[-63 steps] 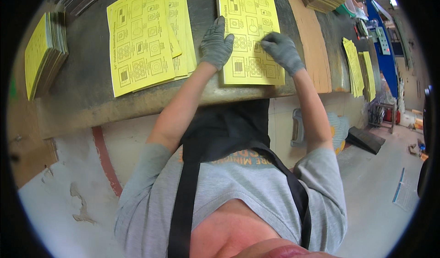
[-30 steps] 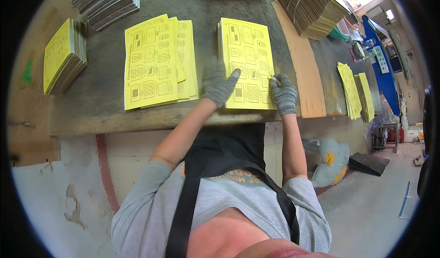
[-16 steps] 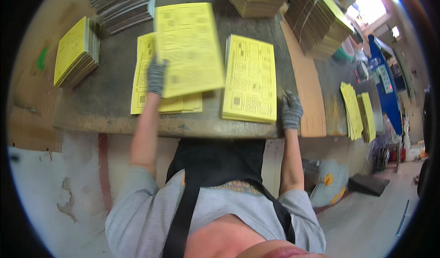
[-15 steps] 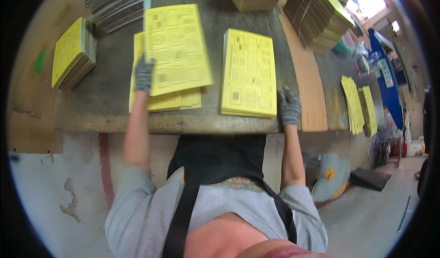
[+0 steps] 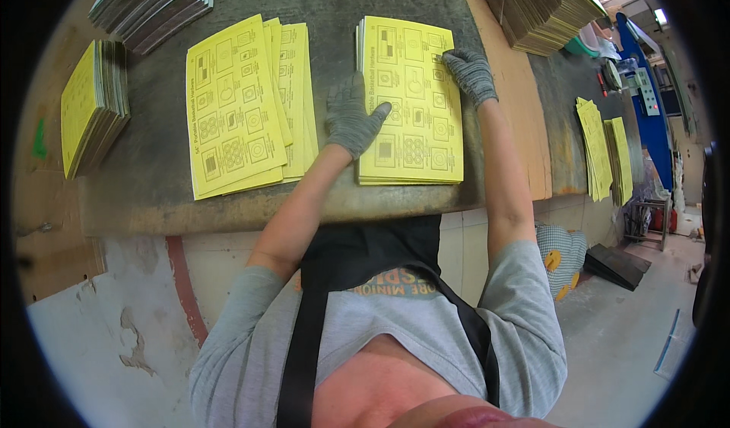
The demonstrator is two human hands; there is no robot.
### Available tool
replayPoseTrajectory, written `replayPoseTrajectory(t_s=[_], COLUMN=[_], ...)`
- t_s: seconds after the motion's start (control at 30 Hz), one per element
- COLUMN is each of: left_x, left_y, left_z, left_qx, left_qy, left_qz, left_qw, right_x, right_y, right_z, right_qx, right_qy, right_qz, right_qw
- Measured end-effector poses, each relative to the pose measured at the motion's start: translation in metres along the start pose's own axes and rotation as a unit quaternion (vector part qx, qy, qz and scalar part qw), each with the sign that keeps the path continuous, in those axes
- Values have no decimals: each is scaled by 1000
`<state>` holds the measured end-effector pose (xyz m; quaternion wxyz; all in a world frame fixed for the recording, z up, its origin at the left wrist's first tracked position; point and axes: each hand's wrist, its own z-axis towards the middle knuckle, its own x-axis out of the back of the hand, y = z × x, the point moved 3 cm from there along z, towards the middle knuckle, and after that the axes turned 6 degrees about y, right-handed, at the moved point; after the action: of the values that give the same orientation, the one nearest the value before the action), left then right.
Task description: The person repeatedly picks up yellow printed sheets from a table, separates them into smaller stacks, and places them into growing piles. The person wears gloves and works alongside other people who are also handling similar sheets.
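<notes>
Near the front edge of the table (image 5: pixel 332 51) lies a yellow sheet stack (image 5: pixel 411 97), with a fanned yellow pile (image 5: pixel 236 108) to its left. The gloved left hand (image 5: pixel 354 117) spreads wide at its left edge, gripping nothing; farther up, the right hand (image 5: pixel 471 76) curls at the right edge, its grip unclear. Far right stands a tall bundle (image 5: pixel 532 11).

My left hand (image 5: pixel 351 122) lies spread at the left edge of a yellow paper stack (image 5: pixel 414 127), my right hand (image 5: pixel 473 76) touches its far right edge, and fanned yellow sheets (image 5: pixel 234 112) lie left.
</notes>
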<state>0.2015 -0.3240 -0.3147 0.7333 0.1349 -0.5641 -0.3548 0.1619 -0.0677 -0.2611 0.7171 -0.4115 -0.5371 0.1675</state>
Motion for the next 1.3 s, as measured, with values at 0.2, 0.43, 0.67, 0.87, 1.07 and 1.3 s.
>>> replayPoseTrajectory(t_s=[0.2, 0.43, 0.67, 0.87, 1.07, 1.3], left_x=[-3, -6, -8, -6, -9, -14], left_y=[-7, -7, -6, -6, -6, -9], left_z=[-3, -2, -3, 0, -4, -10], left_qx=[-31, -17, -3, -9, 12, 49], left_qy=[-7, -17, -21, -12, -40, -20], left_qz=[-54, -48, -39, -30, -5, -16], left_qw=[998, 999, 999, 999, 999, 998], right_x=[-2, 1, -25, -2, -3, -7], right_y=[16, 5, -53, -9, 29, -6], right_z=[12, 12, -3, 2, 13, 14], right_qx=[-100, -112, 173, -75, -55, 45], right_qy=[-53, -46, -44, 2, -77, -93], right_qz=[-20, -45, -466, -104, -36, -144], right_qw=[993, 992, 867, 992, 995, 984])
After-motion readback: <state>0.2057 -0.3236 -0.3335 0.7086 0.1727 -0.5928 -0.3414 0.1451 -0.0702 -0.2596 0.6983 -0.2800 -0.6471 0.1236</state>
